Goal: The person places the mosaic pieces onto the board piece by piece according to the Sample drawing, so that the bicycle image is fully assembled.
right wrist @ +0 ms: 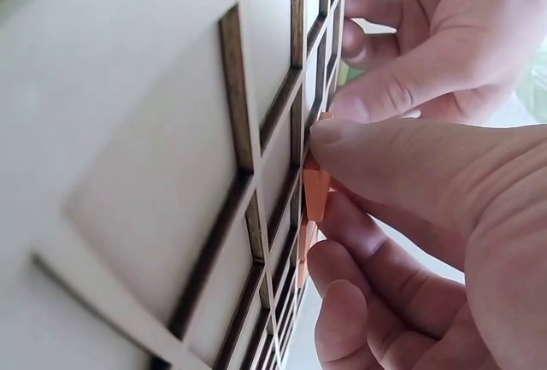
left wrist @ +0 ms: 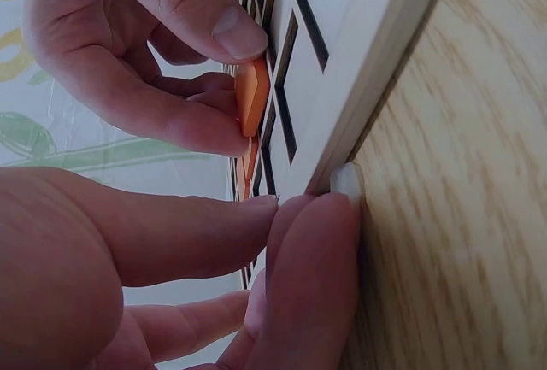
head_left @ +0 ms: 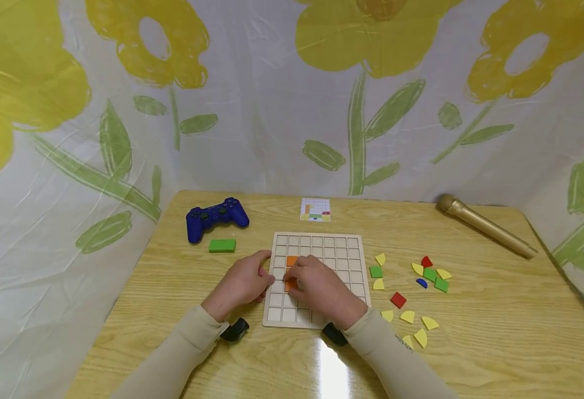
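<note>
A pale wooden grid board (head_left: pixel 349 260) lies flat on the table. My left hand (head_left: pixel 239 281) pinches its left edge, thumb on top and fingers against the side, as the left wrist view shows. Over the left part of the grid, my right hand (head_left: pixel 323 289) pinches an orange square tile (left wrist: pixel 250 96) between thumb and fingers. That tile (right wrist: pixel 316 192) is tilted at the grid, partly covered by the fingertips. Just beyond it, another orange tile (head_left: pixel 292 260) sits in a cell. The right hand hides several cells of the board.
Loose yellow, green, red and blue tiles lie right of the board, among them a red square (head_left: pixel 398 300). A pattern card (head_left: pixel 315 210) lies behind it. A blue game controller (head_left: pixel 217 217) and green block (head_left: pixel 222 245) are left; a gold microphone (head_left: pixel 486 224) lies far right.
</note>
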